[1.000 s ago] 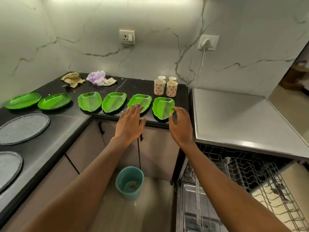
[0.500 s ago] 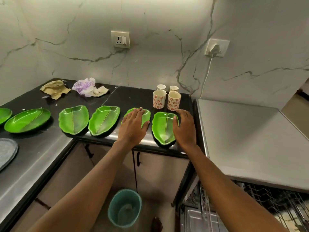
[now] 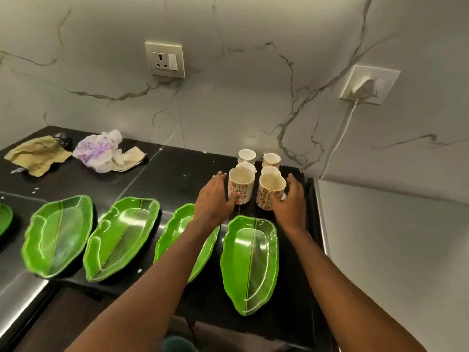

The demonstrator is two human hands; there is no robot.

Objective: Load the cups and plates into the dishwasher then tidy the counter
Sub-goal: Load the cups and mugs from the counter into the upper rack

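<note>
Leaf plates (image 3: 250,262) lie untouched at near edge of surface (image 3: 165,179); hands, over them 0.5 s ago, now reach past: L hand (image 3: 215,196) fingers curl round front-L cup (image 3: 241,185), R hand (image 3: 289,199) round front-R cup (image 3: 270,189), both standing, so cups prob. load first; more cups (image 3: 246,156) behind.

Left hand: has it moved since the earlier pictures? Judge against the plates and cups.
Yes. The left hand went forward, off the second plate from the right, to the left front cup, thumb against it.
</note>
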